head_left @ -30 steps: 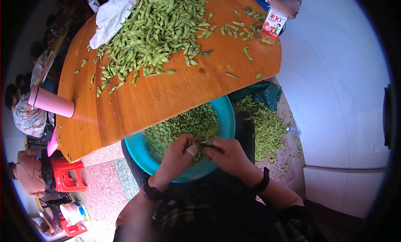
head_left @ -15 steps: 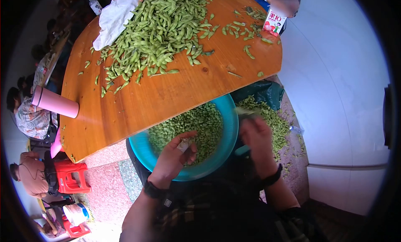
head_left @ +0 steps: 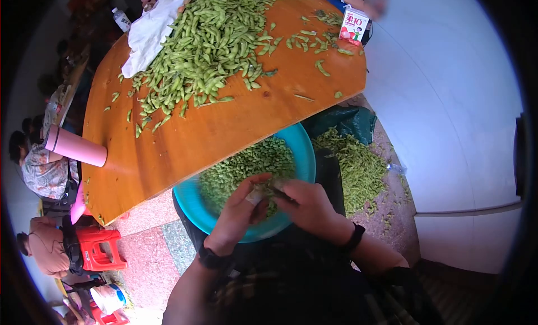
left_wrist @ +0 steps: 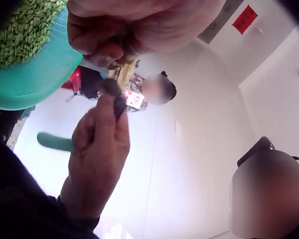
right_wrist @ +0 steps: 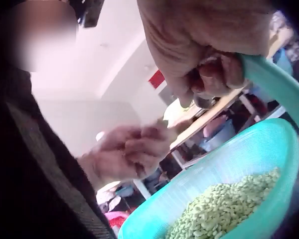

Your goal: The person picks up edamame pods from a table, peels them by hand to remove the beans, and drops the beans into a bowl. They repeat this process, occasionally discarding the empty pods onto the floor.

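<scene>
Over a teal basin of shelled green beans, my two hands meet close together. My left hand has a white wrap on a finger and pinches a small green pod, blurred in the right wrist view. A teal-handled tool is gripped in my right hand, its handle sticking out behind the palm. The tool's metal end shows by the fingertips in the right wrist view; the rest of it is hidden by the fingers.
A wooden table overhangs the basin's far side, with heaped pods, a white cloth, a pink tumbler and a drink carton on it. Empty-looking pods cover the floor at right. Other people sit around.
Half a second ago my right hand was out to the right beyond the basin's rim; it has come back against my left hand. My left hand has stayed over the basin.
</scene>
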The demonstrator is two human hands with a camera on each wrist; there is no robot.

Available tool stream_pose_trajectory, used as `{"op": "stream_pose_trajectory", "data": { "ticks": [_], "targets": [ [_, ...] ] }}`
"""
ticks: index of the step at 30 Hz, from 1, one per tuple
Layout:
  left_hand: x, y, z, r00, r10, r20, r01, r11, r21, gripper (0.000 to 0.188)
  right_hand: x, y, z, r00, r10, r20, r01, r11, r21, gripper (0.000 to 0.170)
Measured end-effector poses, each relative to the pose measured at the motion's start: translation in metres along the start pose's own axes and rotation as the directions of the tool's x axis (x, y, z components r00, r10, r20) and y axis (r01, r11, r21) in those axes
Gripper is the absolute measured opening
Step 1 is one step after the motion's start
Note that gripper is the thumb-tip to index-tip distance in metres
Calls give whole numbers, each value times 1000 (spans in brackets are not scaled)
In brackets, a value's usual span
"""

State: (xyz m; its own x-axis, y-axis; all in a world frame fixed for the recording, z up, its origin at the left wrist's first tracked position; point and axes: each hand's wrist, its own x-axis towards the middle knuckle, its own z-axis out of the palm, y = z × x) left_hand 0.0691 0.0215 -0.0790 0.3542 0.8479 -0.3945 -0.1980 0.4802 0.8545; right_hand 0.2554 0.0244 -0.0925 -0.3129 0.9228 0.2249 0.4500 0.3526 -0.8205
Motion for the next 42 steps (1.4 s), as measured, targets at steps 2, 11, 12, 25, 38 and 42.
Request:
{"op": "stream_pose_trajectory", "data": {
  "ticks": [2,11,12,25,38,42],
  "targets": [
    [-5,3,0,1000,-5,-24,6,999,43,37,6,-5,9,994,-111,-4,111,993,-30,16],
    [-11,-17,-1,993,70,-90,-52,982,183,34,9,-10,36,997,-61,-55,50,984,-173,15],
    [-11,-15,-1,992,31,-125,-16,992,122,32,10,-12,37,997,-64,-54,54,983,-173,15],
    [6,-42,-40,992,122,-42,-123,798,-591,16,-57,61,-65,849,436,-298,-511,820,-257,22],
    [13,-25,-13,982,179,-62,-179,772,-610,14,16,-18,26,964,265,1,-261,949,179,18],
    [13,-31,-36,971,147,-191,-161,985,-59,17,17,-17,16,981,105,161,-113,992,46,21]
  ]
}}
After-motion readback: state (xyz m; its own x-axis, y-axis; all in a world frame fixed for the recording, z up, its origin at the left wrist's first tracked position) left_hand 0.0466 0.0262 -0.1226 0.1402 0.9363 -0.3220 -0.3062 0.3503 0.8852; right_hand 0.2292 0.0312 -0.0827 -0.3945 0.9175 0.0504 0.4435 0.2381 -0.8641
